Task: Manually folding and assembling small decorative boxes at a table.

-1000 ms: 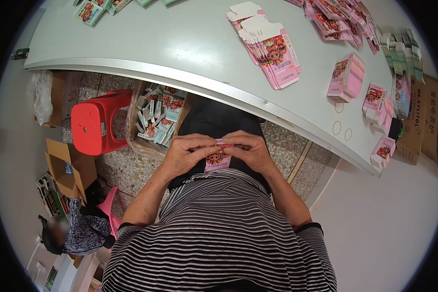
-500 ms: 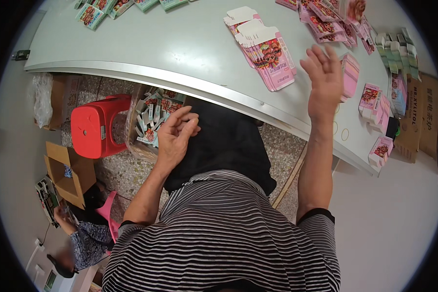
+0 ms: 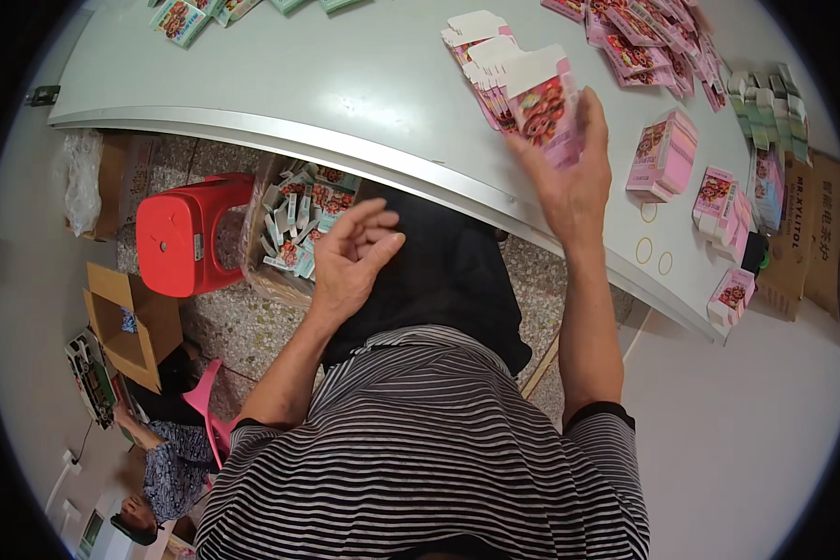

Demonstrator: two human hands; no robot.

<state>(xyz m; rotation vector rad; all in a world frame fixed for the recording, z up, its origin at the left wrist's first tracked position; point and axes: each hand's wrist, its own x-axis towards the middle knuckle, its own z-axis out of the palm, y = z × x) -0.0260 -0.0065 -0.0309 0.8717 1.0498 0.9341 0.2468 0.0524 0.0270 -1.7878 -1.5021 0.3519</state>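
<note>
My right hand (image 3: pixel 574 191) is over the table, its thumb and fingers around the lower end of a pink folding carton (image 3: pixel 546 107), flattened, with white end flaps. Whether several flat cartons are in that grip I cannot tell. Just beyond lies the fanned stack of flat pink cartons (image 3: pixel 491 93), partly covered by the gripped one. My left hand (image 3: pixel 345 271) hovers in front of the table edge above my dark lap, fingers loosely bent and apart from the thumb, with nothing in it.
Banded pink carton bundles (image 3: pixel 663 159) stand right, near rubber bands (image 3: pixel 644 250). A pink carton heap (image 3: pixel 635 47) lies at the far right. Below the table are a box of small cartons (image 3: pixel 294 219) and a red stool (image 3: pixel 182 238). Another person (image 3: pixel 177 467) sits lower left.
My right hand has moved left from beside the pink bundle and closed on the near end of the flat carton stack. My left hand has shifted slightly to the right.
</note>
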